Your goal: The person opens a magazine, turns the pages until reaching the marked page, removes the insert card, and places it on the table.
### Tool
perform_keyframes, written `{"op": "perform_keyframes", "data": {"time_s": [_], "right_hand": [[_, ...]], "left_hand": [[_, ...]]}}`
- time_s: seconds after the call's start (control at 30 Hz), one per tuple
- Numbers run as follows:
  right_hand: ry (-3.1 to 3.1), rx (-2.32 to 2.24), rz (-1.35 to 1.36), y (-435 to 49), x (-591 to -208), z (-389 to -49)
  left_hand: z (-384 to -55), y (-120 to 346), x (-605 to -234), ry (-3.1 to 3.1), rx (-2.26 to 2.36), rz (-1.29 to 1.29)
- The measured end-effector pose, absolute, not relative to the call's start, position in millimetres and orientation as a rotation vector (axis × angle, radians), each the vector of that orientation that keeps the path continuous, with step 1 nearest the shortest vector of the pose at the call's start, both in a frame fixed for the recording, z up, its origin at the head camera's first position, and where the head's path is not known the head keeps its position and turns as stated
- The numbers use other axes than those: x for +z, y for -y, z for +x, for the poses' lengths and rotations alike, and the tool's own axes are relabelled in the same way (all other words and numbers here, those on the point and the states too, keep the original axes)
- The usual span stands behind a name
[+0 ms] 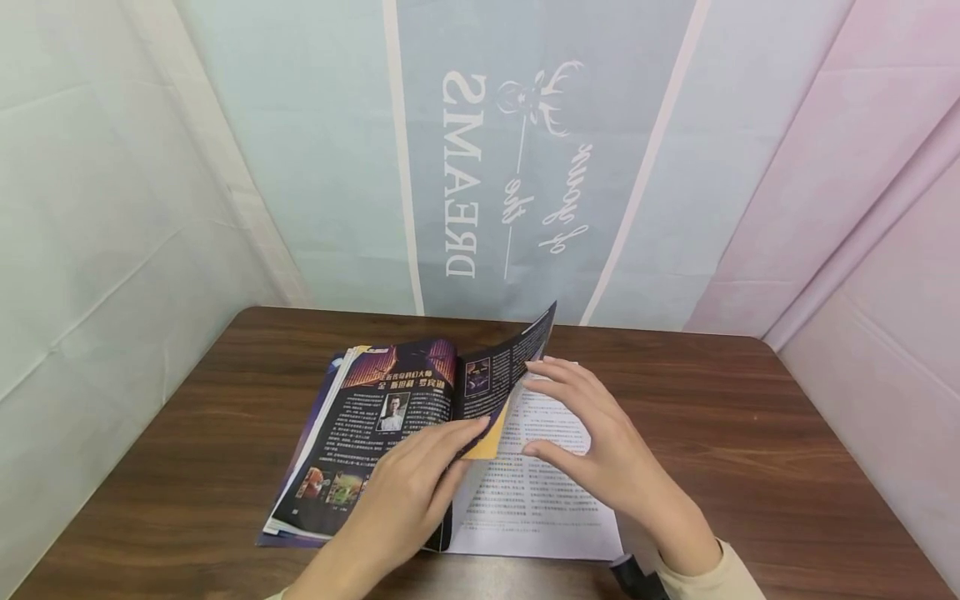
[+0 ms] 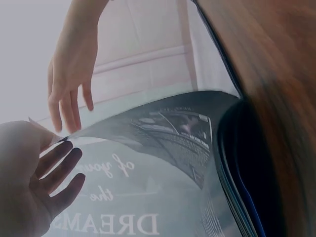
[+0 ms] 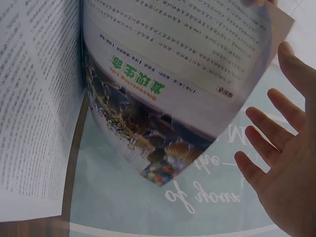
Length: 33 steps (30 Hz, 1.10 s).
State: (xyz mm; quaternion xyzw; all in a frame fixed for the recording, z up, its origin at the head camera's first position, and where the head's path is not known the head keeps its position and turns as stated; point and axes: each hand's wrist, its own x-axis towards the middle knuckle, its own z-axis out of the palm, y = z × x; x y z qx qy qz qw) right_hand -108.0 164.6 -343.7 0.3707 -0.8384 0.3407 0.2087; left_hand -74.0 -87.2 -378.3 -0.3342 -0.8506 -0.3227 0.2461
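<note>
An open magazine [image 1: 390,467] lies on the table, its left side showing dark pages with pictures and its right side a white text page [image 1: 555,500]. One page [image 1: 510,358] stands lifted and curved between them; in the right wrist view its back [image 3: 173,89] carries text and a colourful picture. My left hand [image 1: 412,475] pinches this page's near edge, between thumb and fingers in the left wrist view [image 2: 44,173]. Beside the page's free edge is my right hand [image 1: 600,433], fingers spread and apart from the page in the right wrist view [image 3: 284,153].
The brown wooden table [image 1: 750,450] extends to both sides of the magazine. A printed cloth [image 1: 525,167] with mirrored lettering hangs behind it, and pale cloths flank the table. A small black object [image 1: 633,575] sits by my right wrist.
</note>
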Motion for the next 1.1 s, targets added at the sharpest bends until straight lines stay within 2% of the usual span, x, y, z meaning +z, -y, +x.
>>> {"op": "perform_keyframes", "data": {"time_s": [0.5, 0.9, 1.1], "right_hand": [[2.522, 0.824, 0.987, -190, -357, -97], [2.568, 0.695, 0.983, -219, -377, -96], [2.617, 0.63, 0.992, -231, -388, -97]], "left_hand": [[-67, 135, -396, 2.401, -0.757, -0.665], [-57, 185, -392, 2.833, -0.761, -0.195], [-57, 206, -395, 2.912, -0.697, -0.195]]}}
